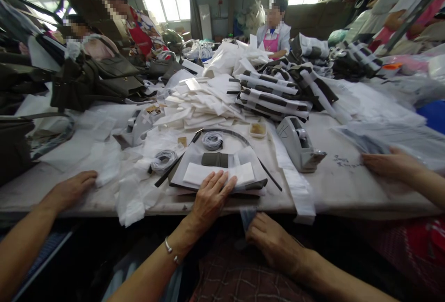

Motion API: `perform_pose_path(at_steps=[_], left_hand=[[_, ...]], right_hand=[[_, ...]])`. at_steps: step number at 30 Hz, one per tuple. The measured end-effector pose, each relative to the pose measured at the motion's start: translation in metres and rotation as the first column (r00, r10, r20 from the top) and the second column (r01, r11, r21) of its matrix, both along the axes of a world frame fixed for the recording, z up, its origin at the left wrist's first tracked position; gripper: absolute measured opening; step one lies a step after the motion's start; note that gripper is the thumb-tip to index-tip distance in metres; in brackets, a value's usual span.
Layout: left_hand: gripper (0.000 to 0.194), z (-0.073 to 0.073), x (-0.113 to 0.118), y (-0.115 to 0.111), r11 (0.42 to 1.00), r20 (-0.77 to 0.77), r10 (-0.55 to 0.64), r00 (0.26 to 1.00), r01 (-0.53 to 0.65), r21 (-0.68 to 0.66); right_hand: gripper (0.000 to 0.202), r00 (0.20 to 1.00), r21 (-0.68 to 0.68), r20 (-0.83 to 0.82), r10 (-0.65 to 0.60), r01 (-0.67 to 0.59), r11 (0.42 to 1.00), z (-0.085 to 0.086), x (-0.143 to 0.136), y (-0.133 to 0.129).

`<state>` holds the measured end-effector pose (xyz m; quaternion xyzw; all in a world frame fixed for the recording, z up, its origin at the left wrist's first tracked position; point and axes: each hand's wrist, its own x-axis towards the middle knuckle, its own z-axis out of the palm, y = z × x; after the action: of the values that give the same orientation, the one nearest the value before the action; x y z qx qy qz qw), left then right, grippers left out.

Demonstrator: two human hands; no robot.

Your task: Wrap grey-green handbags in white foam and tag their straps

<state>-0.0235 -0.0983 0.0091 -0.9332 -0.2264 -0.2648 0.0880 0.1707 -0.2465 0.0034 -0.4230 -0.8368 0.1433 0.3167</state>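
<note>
My left hand (213, 197), with a bracelet at the wrist, lies flat with fingers stretched on a folded white foam sheet (194, 174). That sheet rests on a flattened dark olive bag (259, 184) with a long strap (266, 170). A rolled olive piece (214, 159) and a wrapped coil of strap (212, 140) lie just behind the sheet. Below the table's edge, my right hand (273, 239) is closed on a piece of bluish clear plastic (248, 218); its exact kind is unclear.
A tape dispenser (301, 146) stands to the right, another (134, 128) to the left. Wrapped bags (273, 100) and white foam sheets (205, 102) are heaped behind. Co-workers' hands are at the left (74, 190) and right (392, 165); the right one holds a plastic bag (413, 139).
</note>
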Motion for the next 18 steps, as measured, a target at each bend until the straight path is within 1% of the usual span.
perform_pose_path(at_steps=[2,4,6,7,8,9,10,11,12,13,14,16,18], left_hand=[[0.043,0.0,0.0,0.0,1.0,0.008,-0.008,1.0,0.008,0.012],[0.041,-0.001,0.0,-0.001,1.0,0.021,-0.005,1.0,0.004,0.027],[0.039,-0.002,0.0,-0.002,0.999,0.03,0.012,0.999,-0.014,0.053],[0.039,-0.004,0.001,-0.002,0.997,0.044,0.023,0.999,-0.027,0.079],[0.039,-0.007,0.002,-0.001,0.993,0.059,0.028,0.998,-0.035,0.116],[0.04,-0.011,0.003,0.001,0.985,0.093,0.028,0.995,-0.043,0.167],[0.04,-0.017,0.005,0.003,0.972,0.152,0.021,0.988,-0.056,0.23],[0.039,-0.024,0.008,0.008,0.957,0.178,0.011,0.984,-0.062,0.285],[0.038,-0.031,0.01,0.013,0.936,0.208,-0.01,0.978,-0.064,0.347],[0.035,-0.037,0.013,0.018,0.909,0.258,-0.025,0.966,-0.086,0.408],[0.031,-0.043,0.016,0.022,0.887,0.305,-0.034,0.952,-0.112,0.448],[0.025,-0.049,0.02,0.028,0.857,0.351,-0.042,0.935,-0.147,0.494],[0.024,-0.05,0.022,0.029,0.851,0.335,-0.034,0.942,-0.148,0.504]], right_hand=[[0.023,0.998,-0.097,-0.01,0.061,-0.061,0.993,0.025,0.002,0.014],[0.017,0.996,-0.124,-0.078,0.043,-0.052,0.991,0.055,0.005,0.043],[0.016,0.989,-0.053,-0.131,-0.063,0.057,0.997,0.08,0.008,0.082],[0.016,0.985,-0.007,-0.118,-0.128,0.128,0.992,0.088,0.009,0.103],[0.014,0.979,0.029,-0.067,-0.193,0.196,0.98,0.091,0.01,0.125],[0.013,0.965,0.047,0.02,-0.262,0.261,0.964,0.091,0.01,0.145],[0.014,0.939,0.04,0.132,-0.319,0.317,0.948,0.087,0.01,0.163],[0.017,0.903,0.006,0.248,-0.351,0.361,0.932,0.081,0.011,0.179],[0.017,0.872,-0.057,0.345,-0.348,0.39,0.919,0.072,0.013,0.193],[0.017,0.867,-0.132,0.39,-0.311,0.387,0.913,0.063,0.016,0.203],[0.019,0.884,-0.194,0.369,-0.286,0.374,0.907,0.054,0.02,0.21],[0.025,0.932,-0.294,0.251,-0.262,0.331,0.897,0.04,0.03,0.216],[0.03,0.946,-0.346,0.15,-0.287,0.322,0.881,0.034,0.037,0.214]])
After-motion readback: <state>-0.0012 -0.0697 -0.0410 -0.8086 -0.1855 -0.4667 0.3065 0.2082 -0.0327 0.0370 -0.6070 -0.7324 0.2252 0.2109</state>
